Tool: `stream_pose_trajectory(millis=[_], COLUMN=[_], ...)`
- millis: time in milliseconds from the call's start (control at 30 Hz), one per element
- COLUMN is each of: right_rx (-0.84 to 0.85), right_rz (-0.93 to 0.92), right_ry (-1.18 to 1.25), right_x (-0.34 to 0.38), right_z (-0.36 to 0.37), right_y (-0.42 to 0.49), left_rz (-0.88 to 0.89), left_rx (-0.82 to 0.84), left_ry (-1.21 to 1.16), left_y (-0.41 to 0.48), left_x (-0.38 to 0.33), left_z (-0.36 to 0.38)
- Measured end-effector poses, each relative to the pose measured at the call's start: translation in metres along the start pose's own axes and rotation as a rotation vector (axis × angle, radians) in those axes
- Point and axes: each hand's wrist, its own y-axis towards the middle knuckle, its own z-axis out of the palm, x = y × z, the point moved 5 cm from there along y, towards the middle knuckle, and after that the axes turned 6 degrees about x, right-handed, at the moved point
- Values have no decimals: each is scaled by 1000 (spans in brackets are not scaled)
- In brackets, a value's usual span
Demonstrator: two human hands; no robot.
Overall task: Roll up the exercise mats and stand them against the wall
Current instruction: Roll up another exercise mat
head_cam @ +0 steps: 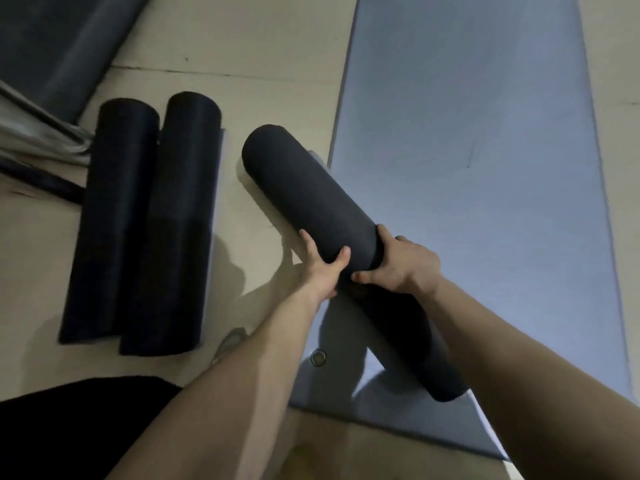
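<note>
A dark rolled mat (304, 195) lies diagonally, its far end up left and its near end down right, crossing the edge of a flat grey-blue mat (467, 168). My left hand (322, 268) grips the roll from its left side. My right hand (401, 266) clasps it from the right, thumb underneath. Two more dark rolled mats (114, 220) (173, 230) lie side by side on the floor to the left, the right one with a loose flap along its edge.
The floor (242, 57) is beige tile. Another dark mat (55, 46) lies unrolled at the top left, beside a metal frame (31, 133). A metal eyelet (318, 357) sits in the flat mat's near corner. Black clothing (69, 417) fills the bottom left.
</note>
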Motion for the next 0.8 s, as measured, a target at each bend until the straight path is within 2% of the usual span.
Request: stream_pose_trajectory(millis=[67,133,233,367,500,633,800], right_rx=[106,95,19,-62,-62,-53,28], right_rz=[-90,-104,-93,-85,-73,-96,-154], right_ry=[188,314,339,319,372,426,430], right_x=[0,2,38,123,198,253,287], right_z=[13,24,38,64,90,94,93], right_y=[-3,-5,-1,20,50,78,93], left_rz=[30,44,66,150,211,255,204], left_rx=[19,5,-71,-207,-319,-398,-336], left_ry=[-84,-78,-42,-76,47,277,522], left_y=[2,8,18,29,40,49,41], left_x=[0,5,6,-4,-9,-33,-55], left_z=[-11,-19,-46,-123,-195,-243,-281])
